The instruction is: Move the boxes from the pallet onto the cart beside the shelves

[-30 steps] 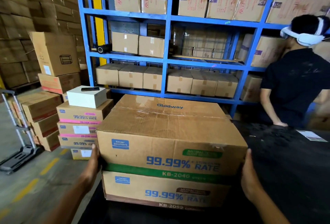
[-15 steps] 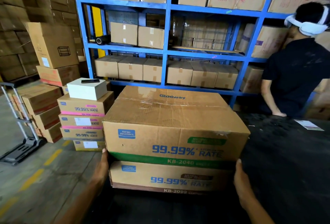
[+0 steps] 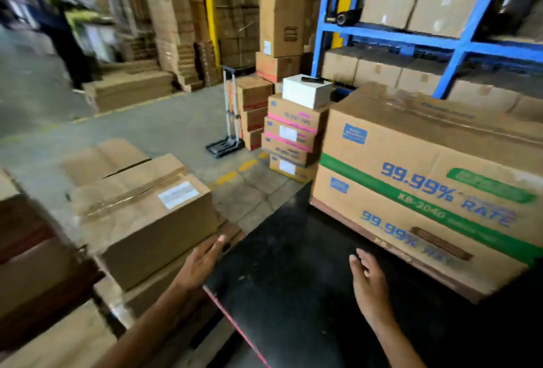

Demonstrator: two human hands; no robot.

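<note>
Both hands are free and spread open, with nothing in them. The left hand [image 3: 205, 256] reaches forward and to the left, its fingertips near the lower right corner of a plain taped carton [image 3: 141, 212] with a white label, which sits on other boxes at the left, probably the pallet load. The right hand [image 3: 368, 276] hovers over the black cart deck [image 3: 288, 294], just in front of the printed stacked boxes [image 3: 426, 191] that already stand on it beside the blue shelves [image 3: 458, 44]. So the next carton lies to the left of both hands, and the left hand is clearly the nearer one. Its long axis seems to run from near-left to far-right, turned at an angle to the person. I judge that the right hand must cross over to its right side before a lift.
</note>
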